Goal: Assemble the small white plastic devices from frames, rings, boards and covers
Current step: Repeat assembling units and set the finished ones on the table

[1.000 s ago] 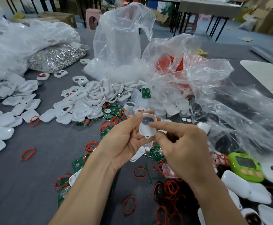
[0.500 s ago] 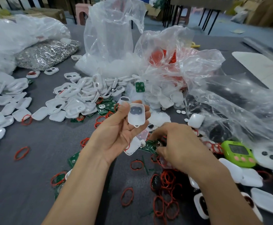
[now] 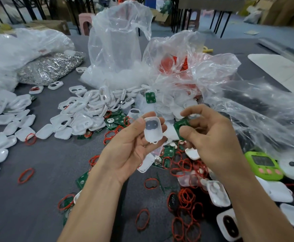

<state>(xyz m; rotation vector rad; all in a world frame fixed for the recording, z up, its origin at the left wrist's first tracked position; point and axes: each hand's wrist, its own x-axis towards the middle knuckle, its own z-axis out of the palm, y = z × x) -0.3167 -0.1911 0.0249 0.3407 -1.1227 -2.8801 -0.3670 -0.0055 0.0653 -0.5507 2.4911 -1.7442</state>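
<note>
Gripped a white frame point(image 3: 152, 129) in the left hand point(image 3: 134, 147), thumb and fingertips curled on its edges, hollow side up. Noted a rounded-rectangle shape, a dark patch with two round spots, and a small loop at the near end. Pinched a green board point(image 3: 182, 125) in the right hand point(image 3: 212, 137), just right of the frame, not yet seated. Judged step: board into frame. Needed next: squaring the board over the spots, then pressing flat. Held both above the table point(image 3: 38, 198), over scattered red rings point(image 3: 189, 196); saw spare frames point(image 3: 88, 110) heaped far left.

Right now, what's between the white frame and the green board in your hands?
Nothing held: in the head view, left fingers edge the white frame, then an empty gap to the green board.
</note>
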